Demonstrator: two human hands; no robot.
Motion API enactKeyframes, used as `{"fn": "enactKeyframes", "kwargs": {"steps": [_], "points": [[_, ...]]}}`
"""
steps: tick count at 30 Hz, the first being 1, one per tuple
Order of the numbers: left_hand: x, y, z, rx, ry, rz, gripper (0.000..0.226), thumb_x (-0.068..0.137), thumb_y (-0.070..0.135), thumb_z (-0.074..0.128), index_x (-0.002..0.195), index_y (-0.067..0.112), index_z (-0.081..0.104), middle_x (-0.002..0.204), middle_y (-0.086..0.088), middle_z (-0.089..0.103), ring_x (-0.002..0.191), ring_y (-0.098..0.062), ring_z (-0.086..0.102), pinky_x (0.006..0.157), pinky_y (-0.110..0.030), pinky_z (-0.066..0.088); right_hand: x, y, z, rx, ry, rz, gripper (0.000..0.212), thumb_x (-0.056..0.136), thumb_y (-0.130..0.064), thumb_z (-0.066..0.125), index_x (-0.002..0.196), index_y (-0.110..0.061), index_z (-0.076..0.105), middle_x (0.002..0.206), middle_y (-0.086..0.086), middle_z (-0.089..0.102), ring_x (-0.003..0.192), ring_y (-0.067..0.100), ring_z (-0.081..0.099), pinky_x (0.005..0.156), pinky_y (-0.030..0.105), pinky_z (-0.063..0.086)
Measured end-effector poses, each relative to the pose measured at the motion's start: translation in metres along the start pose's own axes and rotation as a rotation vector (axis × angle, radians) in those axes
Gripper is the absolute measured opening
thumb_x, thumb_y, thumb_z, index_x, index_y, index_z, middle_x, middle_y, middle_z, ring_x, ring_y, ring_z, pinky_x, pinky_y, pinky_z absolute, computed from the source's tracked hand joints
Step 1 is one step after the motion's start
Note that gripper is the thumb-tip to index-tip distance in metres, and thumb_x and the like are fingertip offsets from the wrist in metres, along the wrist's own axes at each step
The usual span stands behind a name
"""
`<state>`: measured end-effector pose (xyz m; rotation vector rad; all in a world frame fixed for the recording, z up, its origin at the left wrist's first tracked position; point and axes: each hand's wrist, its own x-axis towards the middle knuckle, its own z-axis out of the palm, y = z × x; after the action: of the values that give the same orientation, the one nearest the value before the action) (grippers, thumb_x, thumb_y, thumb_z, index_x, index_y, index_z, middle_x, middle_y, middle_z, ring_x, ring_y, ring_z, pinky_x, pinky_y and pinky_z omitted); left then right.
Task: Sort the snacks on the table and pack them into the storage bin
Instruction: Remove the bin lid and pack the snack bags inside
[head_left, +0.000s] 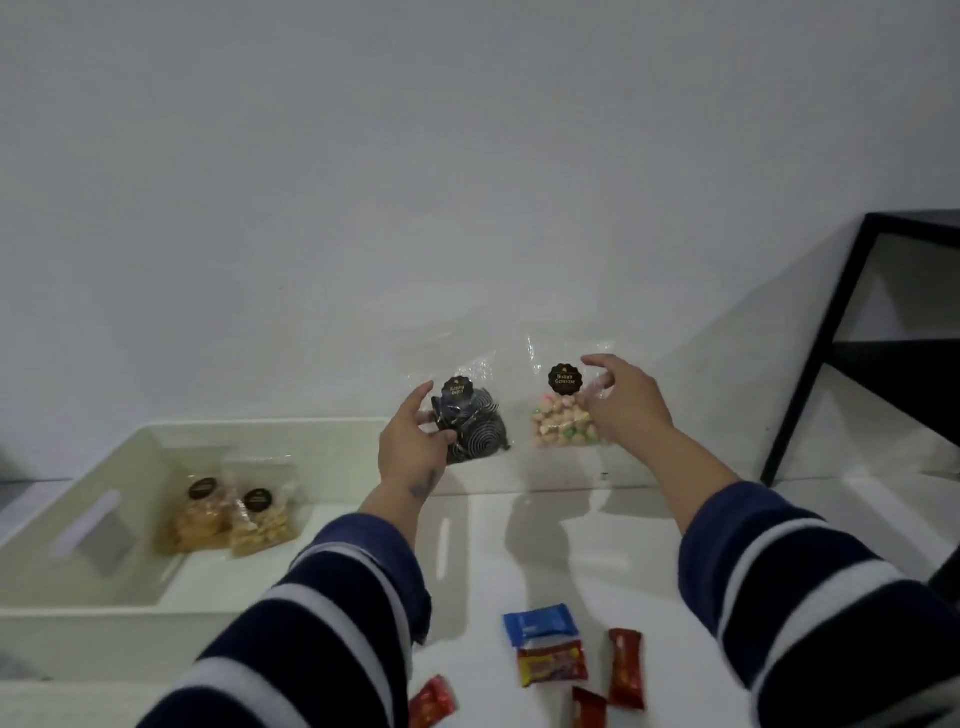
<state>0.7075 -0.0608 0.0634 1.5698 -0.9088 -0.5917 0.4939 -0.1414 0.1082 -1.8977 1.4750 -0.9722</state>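
My left hand (413, 441) grips a clear bag of black spiral snacks (475, 423) held up above the table. My right hand (623, 400) pinches the edge of a clear bag of pastel biscuits (563, 423) with a dark round label, held up beside the first bag. The white storage bin (78, 519) stands on the left; two clear bags of golden snacks (208, 514) (260, 519) stand inside it against its far wall.
Small wrapped sweets lie on the white table (649, 530) near me: a blue one (539, 623), a red and yellow one (551, 663) and several red ones (626, 667). A black metal shelf frame (831, 332) stands at the right. A plain wall is behind.
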Motion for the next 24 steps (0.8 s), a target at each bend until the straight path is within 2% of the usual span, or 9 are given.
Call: {"fn": "enactKeyframes", "kwargs": {"steps": [2,5,10,13,17,18,20,21,24], "points": [[0.008,0.001,-0.038,0.007,0.028,0.005,0.068,0.080,-0.003,0.067,0.135,0.032,0.048,0.109,-0.004,0.061,0.088,-0.015,0.059,0.080,-0.032,0.053,-0.009,-0.033,0.020,-0.024,0.003,-0.030,0.046,0.084,-0.017,0.064,0.128,-0.029,0.055,0.088,-0.011,0.053,0.095,0.019,0.057,0.088,0.040,0.052],[0.020,-0.007,-0.097,0.022,0.048,-0.017,0.070,0.080,-0.003,0.067,0.136,0.032,0.047,0.107,-0.004,0.060,0.092,-0.020,0.060,0.085,-0.039,0.055,-0.019,-0.079,0.061,-0.062,-0.007,-0.053,0.046,0.084,-0.018,0.058,0.128,-0.032,0.054,0.115,-0.001,0.061,0.105,0.022,0.059,0.089,0.036,0.051],[0.035,-0.039,-0.182,0.102,0.025,-0.079,0.073,0.083,-0.008,0.063,0.140,0.031,0.042,0.106,-0.003,0.059,0.089,-0.018,0.059,0.061,-0.022,0.050,-0.036,-0.134,0.140,-0.157,-0.067,-0.064,0.051,0.082,-0.020,0.056,0.131,-0.034,0.051,0.121,-0.001,0.062,0.109,0.024,0.060,0.090,0.032,0.050],[0.043,-0.063,-0.215,0.139,0.010,-0.170,0.076,0.083,-0.011,0.061,0.142,0.031,0.038,0.113,-0.008,0.060,0.096,-0.022,0.058,0.076,-0.033,0.055,-0.043,-0.153,0.187,-0.273,-0.110,-0.082,0.053,0.085,-0.019,0.058,0.136,-0.032,0.047,0.126,0.000,0.061,0.114,0.024,0.058,0.087,0.029,0.046],[0.056,-0.097,-0.229,0.225,-0.052,-0.278,0.080,0.082,-0.014,0.060,0.146,0.026,0.032,0.093,-0.004,0.060,0.097,-0.022,0.056,0.086,-0.033,0.049,-0.055,-0.159,0.246,-0.471,-0.189,-0.078,0.048,0.088,-0.004,0.050,0.133,-0.022,0.047,0.119,0.004,0.062,0.104,0.024,0.061,0.077,0.031,0.049],[0.061,-0.107,-0.228,0.232,-0.089,-0.303,0.083,0.081,-0.015,0.060,0.147,0.025,0.029,0.092,-0.005,0.060,0.100,-0.025,0.058,0.092,-0.038,0.050,-0.057,-0.156,0.259,-0.500,-0.206,-0.061,0.047,0.088,0.000,0.047,0.131,-0.019,0.048,0.116,0.004,0.062,0.101,0.024,0.061,0.074,0.031,0.048],[0.072,-0.121,-0.221,0.295,-0.144,-0.332,0.089,0.079,-0.016,0.061,0.150,0.024,0.024,0.103,-0.010,0.063,0.107,-0.027,0.057,0.098,-0.043,0.048,-0.060,-0.146,0.282,-0.513,-0.235,-0.005,0.042,0.089,0.002,0.041,0.127,-0.015,0.049,0.114,0.005,0.062,0.100,0.025,0.062,0.071,0.030,0.045],[0.077,-0.127,-0.217,0.328,-0.152,-0.333,0.089,0.080,-0.016,0.060,0.150,0.023,0.023,0.107,-0.009,0.062,0.109,-0.025,0.056,0.100,-0.040,0.046,-0.060,-0.141,0.292,-0.499,-0.243,0.031,0.039,0.091,0.002,0.040,0.125,-0.013,0.050,0.114,0.006,0.061,0.101,0.025,0.061,0.072,0.030,0.044],[0.090,-0.141,-0.201,0.376,-0.156,-0.330,0.081,0.083,-0.017,0.054,0.148,0.021,0.027,0.096,-0.002,0.058,0.105,-0.022,0.053,0.097,-0.032,0.043,-0.052,-0.126,0.313,-0.462,-0.270,0.138,0.033,0.094,-0.001,0.039,0.124,-0.008,0.047,0.120,0.009,0.058,0.107,0.028,0.059,0.074,0.031,0.042]]}}
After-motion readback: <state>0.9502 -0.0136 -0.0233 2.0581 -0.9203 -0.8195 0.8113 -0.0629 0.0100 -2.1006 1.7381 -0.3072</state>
